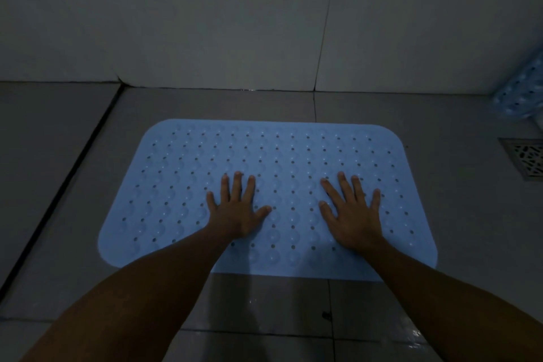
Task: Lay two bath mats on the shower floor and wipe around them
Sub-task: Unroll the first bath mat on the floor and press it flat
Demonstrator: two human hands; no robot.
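A light blue perforated bath mat [188, 173] lies flat on the grey tiled shower floor [458, 214], its long side running parallel to the back wall [205, 23] and set a little off from it. The left hand [236, 211] rests palm down on the mat left of centre, fingers straight and spread, thumb out to the side. The right hand [352, 214] lies the same way right of centre, fingers splayed flat on the surface; neither hand curls round or pinches anything. Both bare forearms cross the mat's near edge, and the left one covers part of that edge and the near left portion of the mat. A second blue mat [521, 91] with the same hole pattern stands at the right edge of the view, against the wall corner, cut off by the frame; whether it is rolled or folded cannot be told. A square metal floor drain [526, 156] sits in the floor to the right of the laid mat, well apart from it and also cut by the frame; nothing can be made out through its grille. A dark channel [58, 200] runs diagonally along the floor on the left. The lighting is dim, and a small dark speck [326, 315] on the wet tile near the viewer cannot be identified.
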